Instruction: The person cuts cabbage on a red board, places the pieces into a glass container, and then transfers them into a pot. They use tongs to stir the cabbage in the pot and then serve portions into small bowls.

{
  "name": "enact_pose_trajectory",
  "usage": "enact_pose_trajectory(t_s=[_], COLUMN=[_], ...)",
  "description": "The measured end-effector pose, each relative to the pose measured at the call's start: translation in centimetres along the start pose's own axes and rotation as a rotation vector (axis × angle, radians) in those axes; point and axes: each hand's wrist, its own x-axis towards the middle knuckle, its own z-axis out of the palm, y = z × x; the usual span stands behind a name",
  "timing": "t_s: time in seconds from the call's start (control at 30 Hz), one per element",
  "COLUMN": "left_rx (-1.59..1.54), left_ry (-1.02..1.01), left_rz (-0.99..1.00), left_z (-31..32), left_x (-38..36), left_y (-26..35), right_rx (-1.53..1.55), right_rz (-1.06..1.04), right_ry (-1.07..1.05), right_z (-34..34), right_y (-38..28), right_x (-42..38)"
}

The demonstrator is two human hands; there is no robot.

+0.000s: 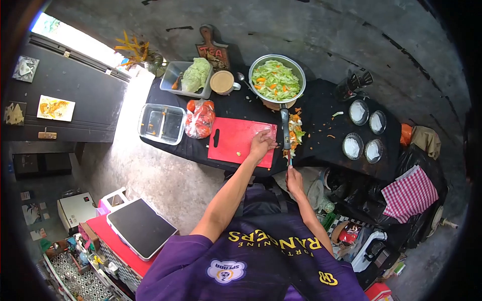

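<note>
My left hand (261,145) lies over the right part of a red cutting board (236,135), its fingers stretched out. Small scraps are stuck to the board. In my right hand (295,179), closed at the table's front edge, is a knife (289,160); only a thin part of it shows, pointing at the scraps. A heap of vegetable trimmings (297,134) lies right of the board. Behind it, a pot (303,75) holds shredded cabbage (276,83) with orange pieces. The pot's black handle (285,125) reaches toward me, between the board and the trimmings.
Left of the board are a bag of tomatoes (200,118), a clear divided container (142,125), a tub with a cabbage (196,75), and a lidded mug (222,82). Several glass bowls of white contents (353,146) stand at right. A checked cloth (410,193) lies lower right.
</note>
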Motion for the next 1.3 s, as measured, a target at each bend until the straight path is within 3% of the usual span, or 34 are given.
enact_pose_trajectory(t_s=[0.33, 0.37, 0.73, 0.87, 0.93, 1.03, 1.13, 1.27, 1.3], left_rx=[0.232, 0.222, 0.395, 0.426, 0.463, 0.541, 0.634, 0.724, 0.724], left_ry=[0.094, 0.099, 0.013, -0.032, -0.047, -0.062, -0.101, -0.156, -0.16], left_rz=[0.066, 0.055, 0.043, 0.023, 0.026, 0.058, 0.129, 0.181, 0.187], left_z=[-8.0, -9.0, -15.5, -16.6, -17.0, -18.0, -18.7, -19.5, -19.8], left_x=[-2.1, -1.8, -2.0, -2.0, -1.9, -1.3, -0.6, -1.0, -1.2], left_y=[3.9, 3.6, 5.4, 6.3, 6.6, 6.2, 5.8, 7.1, 7.3], right_rx=[-0.275, -0.302, -0.511, -0.506, -0.273, -0.317, -0.511, -0.347, -0.352], right_rz=[-0.229, -0.081, -0.324, -0.225, -0.112, -0.134, -0.236, -0.083, -0.141], right_ry=[0.113, 0.028, -0.004, 0.22, 0.539, 0.508, 0.241, 0.589, 0.529], right_z=[5.2, 5.3, 11.0, 10.6, 10.2, 10.3, 11.7, 13.5, 13.6], right_y=[-0.9, -2.9, -5.1, -3.4, -3.1, -4.5, -3.6, -3.1, -3.6], right_x=[2.1, 1.2, 3.0, 4.5, 4.5, 2.6, 2.2, 2.6, 2.2])
